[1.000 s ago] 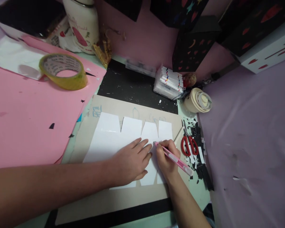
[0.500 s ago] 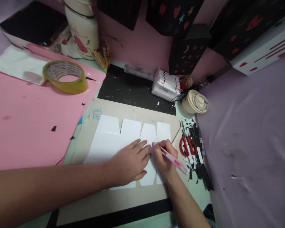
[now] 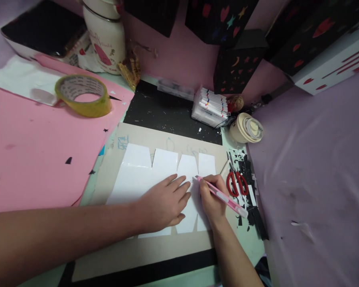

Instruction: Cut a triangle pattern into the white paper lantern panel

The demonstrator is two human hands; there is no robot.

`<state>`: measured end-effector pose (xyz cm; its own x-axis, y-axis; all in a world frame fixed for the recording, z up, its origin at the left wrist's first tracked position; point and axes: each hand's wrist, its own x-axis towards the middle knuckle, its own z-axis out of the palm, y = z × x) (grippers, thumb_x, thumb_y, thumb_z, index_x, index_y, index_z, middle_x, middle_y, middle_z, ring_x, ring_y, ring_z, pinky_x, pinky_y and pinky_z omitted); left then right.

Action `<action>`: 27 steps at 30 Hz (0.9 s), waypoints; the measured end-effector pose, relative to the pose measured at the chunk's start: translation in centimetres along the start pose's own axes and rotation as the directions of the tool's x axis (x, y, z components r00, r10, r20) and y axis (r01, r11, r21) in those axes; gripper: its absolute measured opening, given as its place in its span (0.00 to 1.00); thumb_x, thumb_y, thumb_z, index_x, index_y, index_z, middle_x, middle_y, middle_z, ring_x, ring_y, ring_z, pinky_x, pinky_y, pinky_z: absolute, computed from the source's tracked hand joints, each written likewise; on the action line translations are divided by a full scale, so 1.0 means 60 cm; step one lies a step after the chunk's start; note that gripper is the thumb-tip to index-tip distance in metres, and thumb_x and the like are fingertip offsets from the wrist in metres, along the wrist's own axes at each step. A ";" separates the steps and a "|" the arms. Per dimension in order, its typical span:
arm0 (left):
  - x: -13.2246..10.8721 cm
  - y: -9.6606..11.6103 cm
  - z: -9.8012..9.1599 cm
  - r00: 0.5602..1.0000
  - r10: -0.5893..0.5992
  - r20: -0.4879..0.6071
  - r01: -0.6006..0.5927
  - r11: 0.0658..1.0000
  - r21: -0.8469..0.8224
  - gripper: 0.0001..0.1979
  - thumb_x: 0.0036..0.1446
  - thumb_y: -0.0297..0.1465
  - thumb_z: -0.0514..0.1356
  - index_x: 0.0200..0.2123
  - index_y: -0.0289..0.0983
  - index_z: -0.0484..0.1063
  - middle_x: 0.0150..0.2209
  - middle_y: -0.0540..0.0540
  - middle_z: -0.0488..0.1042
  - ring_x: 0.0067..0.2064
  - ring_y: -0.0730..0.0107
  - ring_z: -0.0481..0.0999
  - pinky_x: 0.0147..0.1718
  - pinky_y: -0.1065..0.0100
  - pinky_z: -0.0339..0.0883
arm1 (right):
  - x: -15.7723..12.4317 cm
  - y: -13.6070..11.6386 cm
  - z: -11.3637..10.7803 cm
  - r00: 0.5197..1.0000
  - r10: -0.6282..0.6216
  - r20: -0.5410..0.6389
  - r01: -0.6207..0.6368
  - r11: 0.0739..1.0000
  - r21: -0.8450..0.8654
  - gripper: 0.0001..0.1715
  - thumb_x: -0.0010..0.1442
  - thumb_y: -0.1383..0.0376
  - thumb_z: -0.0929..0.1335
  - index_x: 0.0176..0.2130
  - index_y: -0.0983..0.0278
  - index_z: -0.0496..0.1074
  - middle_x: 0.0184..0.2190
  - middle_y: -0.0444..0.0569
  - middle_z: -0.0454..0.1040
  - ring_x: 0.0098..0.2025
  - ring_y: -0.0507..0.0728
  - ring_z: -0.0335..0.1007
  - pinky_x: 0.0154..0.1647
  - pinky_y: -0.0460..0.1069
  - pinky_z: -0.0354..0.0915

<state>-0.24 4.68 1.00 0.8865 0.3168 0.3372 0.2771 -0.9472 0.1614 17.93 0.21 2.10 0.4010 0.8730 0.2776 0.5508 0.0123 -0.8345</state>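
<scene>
A sheet of white paper (image 3: 131,179) with tapered flaps along its top and bottom edges lies on a beige board (image 3: 107,255). My left hand (image 3: 166,203) rests flat on the sheet, fingers spread. Just right of it, my right hand (image 3: 214,195) grips a pink craft knife (image 3: 224,196) between thumb and fingers. The knife slants, with its tip at the paper near the base of the upper flaps. Small dark marks show by the tip; I cannot tell whether they are cuts.
Red-handled scissors (image 3: 237,183) lie on the right among black and white paper scraps (image 3: 253,207). Behind the board stand a box of markers (image 3: 211,105) and a lidded cup (image 3: 243,128). A yellow tape roll (image 3: 83,97) sits on pink paper (image 3: 42,151) at left.
My right hand has shifted slightly right and up with the craft knife. My left hand stays in place on the paper.
</scene>
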 end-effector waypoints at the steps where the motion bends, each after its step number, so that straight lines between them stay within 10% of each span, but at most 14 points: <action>1: 0.000 -0.001 -0.001 1.000 0.004 0.009 -0.004 1.000 -0.006 0.24 0.60 0.43 0.57 0.51 0.31 0.73 0.56 0.36 0.74 0.59 0.45 0.69 0.57 0.51 0.60 | 0.003 0.001 -0.004 1.000 0.022 -0.006 -0.022 1.000 0.006 0.05 0.58 0.67 0.69 0.30 0.62 0.69 0.23 0.41 0.70 0.24 0.51 0.66 0.24 0.46 0.63; 9: 0.001 -0.002 -0.007 0.999 0.009 0.044 -0.008 1.000 -0.019 0.24 0.59 0.42 0.59 0.52 0.31 0.73 0.57 0.33 0.72 0.59 0.44 0.69 0.57 0.49 0.61 | 0.016 0.005 -0.021 0.983 0.034 0.179 -0.043 0.998 0.047 0.05 0.59 0.64 0.71 0.38 0.60 0.77 0.35 0.47 0.79 0.37 0.56 0.75 0.37 0.49 0.71; 27: 0.006 -0.002 -0.011 0.997 0.014 0.078 -0.013 1.000 -0.014 0.22 0.60 0.41 0.58 0.50 0.31 0.73 0.56 0.31 0.72 0.59 0.45 0.68 0.56 0.50 0.60 | 0.005 0.012 -0.005 0.993 0.104 0.063 -0.107 0.994 0.038 0.13 0.55 0.66 0.69 0.22 0.61 0.62 0.18 0.38 0.65 0.22 0.51 0.61 0.24 0.47 0.59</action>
<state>-0.20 4.93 1.73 0.9165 0.2986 0.2660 0.2602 -0.9504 0.1705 18.67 0.35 1.74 0.4091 0.8987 0.1583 0.4770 -0.0627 -0.8767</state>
